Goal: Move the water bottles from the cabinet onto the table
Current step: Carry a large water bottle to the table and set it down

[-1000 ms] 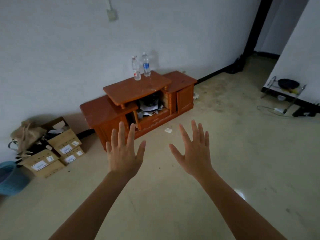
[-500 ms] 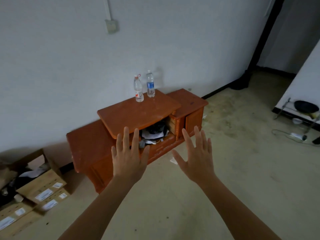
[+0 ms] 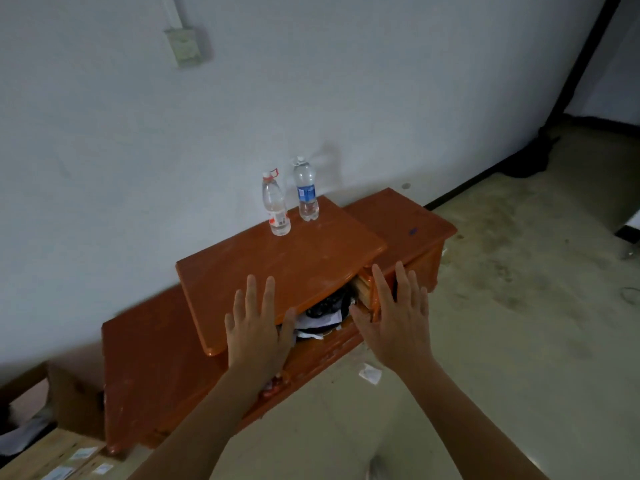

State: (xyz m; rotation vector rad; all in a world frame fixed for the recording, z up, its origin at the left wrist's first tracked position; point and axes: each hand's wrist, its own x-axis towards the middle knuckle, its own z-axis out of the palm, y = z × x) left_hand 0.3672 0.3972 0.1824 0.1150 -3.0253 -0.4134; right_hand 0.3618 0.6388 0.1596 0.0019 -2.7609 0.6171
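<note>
Two clear water bottles stand upright near the back of the orange wooden cabinet's (image 3: pixel 294 265) raised top. The left bottle (image 3: pixel 276 204) has a red label and red cap ring; the right bottle (image 3: pixel 306 190) has a blue label. My left hand (image 3: pixel 258 329) and my right hand (image 3: pixel 394 323) are stretched out in front of the cabinet, fingers straight and spread, holding nothing. Both hands are well short of the bottles.
Under the raised top an open shelf (image 3: pixel 323 315) holds papers and dark clutter. Cardboard boxes (image 3: pixel 52 455) sit on the floor at the lower left. A paper scrap (image 3: pixel 370 373) lies on the floor by the cabinet. A wall socket (image 3: pixel 183 46) hangs above.
The view has closed in on the cabinet, which now looms larger. Both hands stay spread and empty, now in front of the cabinet's front edge.
</note>
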